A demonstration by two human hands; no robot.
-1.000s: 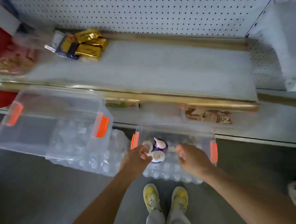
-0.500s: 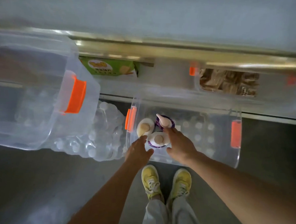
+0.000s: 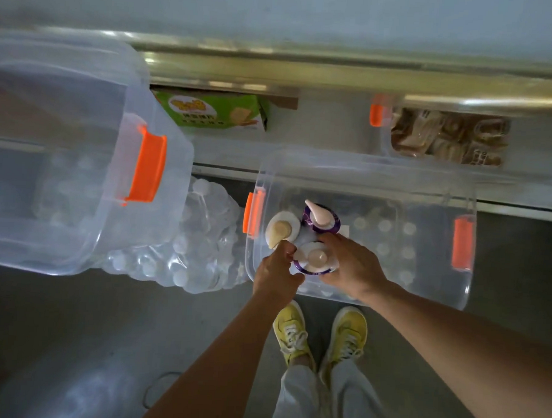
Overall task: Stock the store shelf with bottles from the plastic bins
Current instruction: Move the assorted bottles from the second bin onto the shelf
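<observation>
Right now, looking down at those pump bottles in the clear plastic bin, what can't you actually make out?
All in the head view:
- Bodies of the three pump-topped bottles: seen from above, tops cover them.
- Left hand's fingertips: curled under, so its grip is unclear.
- Print on the green cardboard box: too small and blurred.
- Upper shelf surface: blurred, and cut off by the top edge.

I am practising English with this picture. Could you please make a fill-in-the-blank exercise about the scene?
1. The clear bin in front of the person holds ___ pump bottles.
2. The latches on the bin are ___ in colour.
3. The right hand grips the pump bottle that stands ___ to the person.
4. The person's shoes are ___.

Missing words: three; orange; nearest; yellow
</observation>
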